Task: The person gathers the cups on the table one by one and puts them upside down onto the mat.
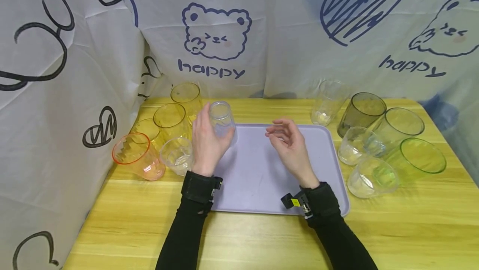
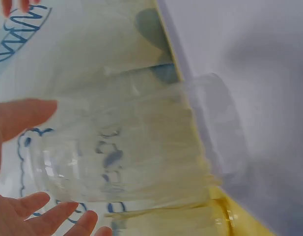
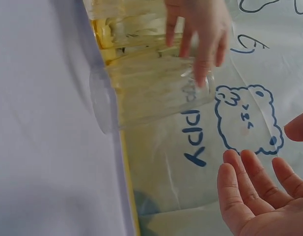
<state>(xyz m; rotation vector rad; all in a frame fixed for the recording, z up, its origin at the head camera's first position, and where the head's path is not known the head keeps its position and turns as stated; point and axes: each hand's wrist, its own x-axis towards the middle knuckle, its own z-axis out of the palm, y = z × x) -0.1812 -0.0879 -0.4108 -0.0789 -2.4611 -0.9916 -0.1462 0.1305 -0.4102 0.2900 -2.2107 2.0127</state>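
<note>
The right hand (image 1: 292, 148), relaxed and without any load, is over the lilac tray (image 1: 258, 174). The left hand (image 1: 206, 145) surrounds an upturned clear tumbler (image 1: 221, 121) at the tray's back-left corner; I cannot tell if it grips. A slip or careless finger could topple it against the amber tumbler (image 1: 186, 99) beyond.

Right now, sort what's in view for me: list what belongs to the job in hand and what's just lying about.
Seemingly part of the job:
upside-down clear cup, held by the left hand
lilac tray
right hand, holding nothing

Seemingly just lying about, untouched:
yellow cups
orange cup
dark cup
green cup
other clear cups
patterned cloth
</note>
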